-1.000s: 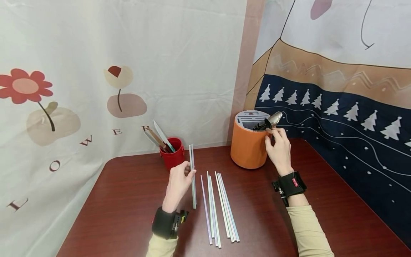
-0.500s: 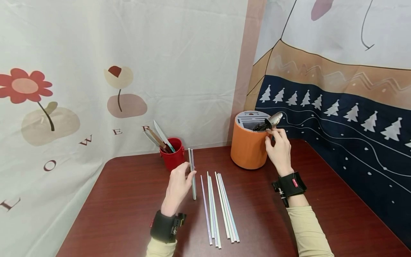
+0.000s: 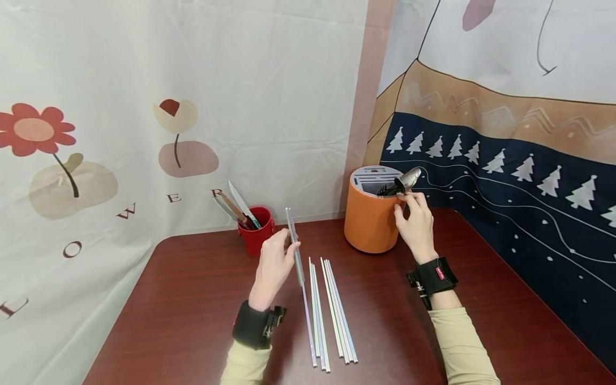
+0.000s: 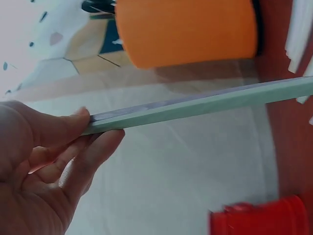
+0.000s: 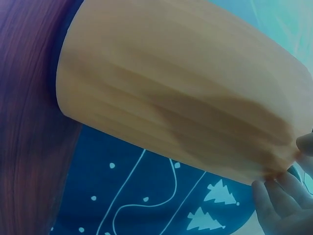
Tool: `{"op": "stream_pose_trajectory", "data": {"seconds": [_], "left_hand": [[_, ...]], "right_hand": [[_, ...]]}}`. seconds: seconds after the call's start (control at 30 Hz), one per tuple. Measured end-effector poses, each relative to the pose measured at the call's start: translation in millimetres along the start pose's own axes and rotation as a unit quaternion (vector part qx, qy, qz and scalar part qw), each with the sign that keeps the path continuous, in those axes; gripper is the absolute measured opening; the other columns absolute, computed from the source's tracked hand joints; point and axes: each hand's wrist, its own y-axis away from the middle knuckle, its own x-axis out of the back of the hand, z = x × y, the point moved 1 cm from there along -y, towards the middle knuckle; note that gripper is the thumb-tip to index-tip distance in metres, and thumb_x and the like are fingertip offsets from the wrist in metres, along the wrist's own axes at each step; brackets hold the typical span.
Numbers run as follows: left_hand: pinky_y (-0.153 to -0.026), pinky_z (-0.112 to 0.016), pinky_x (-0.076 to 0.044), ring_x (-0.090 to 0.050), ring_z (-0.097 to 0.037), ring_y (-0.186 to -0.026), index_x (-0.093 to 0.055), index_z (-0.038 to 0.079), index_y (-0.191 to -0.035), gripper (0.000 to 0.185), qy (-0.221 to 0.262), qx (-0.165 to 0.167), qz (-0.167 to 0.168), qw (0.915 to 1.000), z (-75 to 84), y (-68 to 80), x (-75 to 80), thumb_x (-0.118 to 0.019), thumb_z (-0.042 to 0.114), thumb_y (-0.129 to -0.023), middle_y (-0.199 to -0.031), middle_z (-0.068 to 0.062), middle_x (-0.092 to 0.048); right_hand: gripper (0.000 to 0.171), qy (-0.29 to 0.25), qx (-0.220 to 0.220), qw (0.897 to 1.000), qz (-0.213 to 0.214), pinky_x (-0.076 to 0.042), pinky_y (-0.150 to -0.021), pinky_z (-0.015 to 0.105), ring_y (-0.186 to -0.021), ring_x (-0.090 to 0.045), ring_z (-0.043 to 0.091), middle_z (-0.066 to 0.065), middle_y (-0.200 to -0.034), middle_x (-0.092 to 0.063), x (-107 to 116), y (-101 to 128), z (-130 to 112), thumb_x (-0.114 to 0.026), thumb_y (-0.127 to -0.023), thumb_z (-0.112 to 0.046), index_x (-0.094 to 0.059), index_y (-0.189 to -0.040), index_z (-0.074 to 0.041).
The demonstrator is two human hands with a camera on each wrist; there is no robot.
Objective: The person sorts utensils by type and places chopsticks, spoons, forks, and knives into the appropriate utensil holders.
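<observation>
My left hand (image 3: 273, 262) pinches a pair of chopsticks (image 3: 297, 256) between thumb and fingers. In the left wrist view one chopstick is pale green and the other lavender, lying side by side. Their lower ends overlap a lone lavender chopstick (image 3: 309, 326) in the head view. At the right, my right hand (image 3: 416, 227) holds the rim of an orange utensil holder (image 3: 369, 227), fingertips at its edge. A spoon (image 3: 411, 178) and black forks (image 3: 385, 190) stand in the holder, close above that hand. Grey slots cover the back part of its top.
Several more chopsticks (image 3: 339, 315) lie in loose rows on the reddish-brown table (image 3: 192, 310). A red cup (image 3: 255, 241) with knives (image 3: 244, 204) in it stands behind my left hand. Printed cloth (image 3: 289, 107) hangs along the table's back and right edges.
My left hand has shifted right and slightly up with the pair of chopsticks, which now tilts and overlaps the lone one. The right hand keeps its place on the utensil holder.
</observation>
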Motion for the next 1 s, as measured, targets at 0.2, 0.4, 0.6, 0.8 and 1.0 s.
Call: {"op": "stream_pose_trajectory", "data": {"seconds": [0.2, 0.4, 0.6, 0.8, 1.0], "left_hand": [[-0.066, -0.032, -0.058, -0.069, -0.021, -0.074, -0.062, -0.002, -0.093, 0.012, 0.052, -0.051, 0.037, 0.9966, 21.6, -26.0, -4.5, -0.069, 0.004, -0.085, -0.084, -0.015, -0.068], [-0.076, -0.028, -0.058, -0.070, -0.022, -0.080, -0.062, -0.003, -0.097, 0.016, 0.079, -0.098, 0.082, 0.9887, 47.0, -51.2, -8.7, -0.067, 0.007, -0.086, -0.088, -0.016, -0.067], [-0.081, -0.022, -0.056, -0.070, -0.021, -0.083, -0.063, -0.003, -0.096, 0.014, 0.095, -0.146, 0.119, 0.9775, 65.0, -75.4, -19.3, -0.066, 0.008, -0.087, -0.089, -0.015, -0.067], [-0.080, -0.017, -0.055, -0.070, -0.021, -0.084, -0.063, -0.004, -0.097, 0.016, 0.129, -0.186, 0.160, 0.9607, 79.4, -96.5, -30.8, -0.065, 0.009, -0.088, -0.091, -0.016, -0.068], [-0.082, -0.013, -0.053, -0.069, -0.021, -0.085, -0.064, -0.004, -0.098, 0.015, 0.156, -0.224, 0.171, 0.9465, 86.9, -112.7, -45.8, -0.062, 0.009, -0.090, -0.094, -0.017, -0.067]], "right_hand": [[0.024, 0.004, 0.010, 1.000, 0.005, -0.046, -0.067, 0.048, -0.094, -0.059, 0.039, 0.019, -0.115, -0.055, -3, 0, 1, -0.060, -0.089, -0.007, -0.066, -0.112, -0.001], [0.024, 0.003, 0.011, 1.000, 0.007, -0.047, -0.068, 0.048, -0.093, -0.059, 0.039, 0.020, -0.115, -0.055, -3, 0, 1, -0.061, -0.089, -0.006, -0.066, -0.112, -0.001], [0.023, 0.008, 0.013, 1.000, 0.009, -0.039, -0.059, 0.039, -0.090, -0.060, 0.038, 0.020, -0.115, -0.055, -2, 1, 1, -0.061, -0.089, -0.007, -0.067, -0.111, -0.001], [0.023, 0.009, 0.012, 1.000, 0.011, -0.041, -0.059, 0.041, -0.092, -0.060, 0.039, 0.019, -0.115, -0.055, -2, 2, 2, -0.061, -0.089, -0.006, -0.067, -0.110, -0.001], [0.023, 0.005, 0.010, 1.000, 0.010, -0.045, -0.064, 0.045, -0.096, -0.059, 0.039, 0.020, -0.115, -0.055, -2, 1, 3, -0.061, -0.089, -0.006, -0.066, -0.111, -0.001]]}}
